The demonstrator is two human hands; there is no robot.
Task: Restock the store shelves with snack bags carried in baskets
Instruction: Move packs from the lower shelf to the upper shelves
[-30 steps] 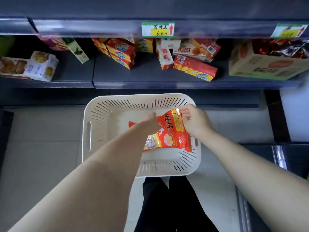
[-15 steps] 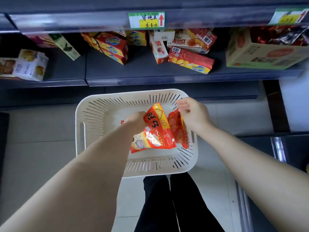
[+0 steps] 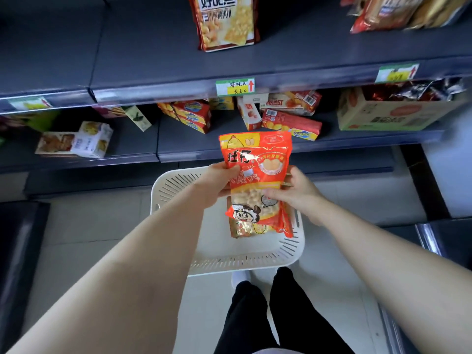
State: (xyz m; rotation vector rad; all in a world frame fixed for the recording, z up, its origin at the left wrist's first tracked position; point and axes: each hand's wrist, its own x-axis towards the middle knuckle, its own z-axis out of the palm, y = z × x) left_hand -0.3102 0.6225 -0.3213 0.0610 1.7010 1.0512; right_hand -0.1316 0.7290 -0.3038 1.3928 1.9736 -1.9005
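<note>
A stack of red-and-yellow snack bags [image 3: 256,164] is held upright above the white slotted basket [image 3: 219,261] on the floor. My left hand [image 3: 217,185] grips the stack's left edge. My right hand [image 3: 296,190] clasps its right side, thumb across the front. More than one bag is in the stack, since lower edges of others show behind the front one. The basket's inside looks bare where it is not hidden by the bags.
The dark lower shelf [image 3: 255,149] carries red biscuit boxes [image 3: 291,121], a white box [image 3: 92,139] and a cardboard carton [image 3: 398,113]. The upper shelf [image 3: 153,60] bears a tall brown bag [image 3: 224,21] and more bags [image 3: 398,11] at the right. My legs stand behind the basket.
Both hands lifted the snack bags out of the basket and brought them together upright. The view tilted up, so the upper shelf came into sight.
</note>
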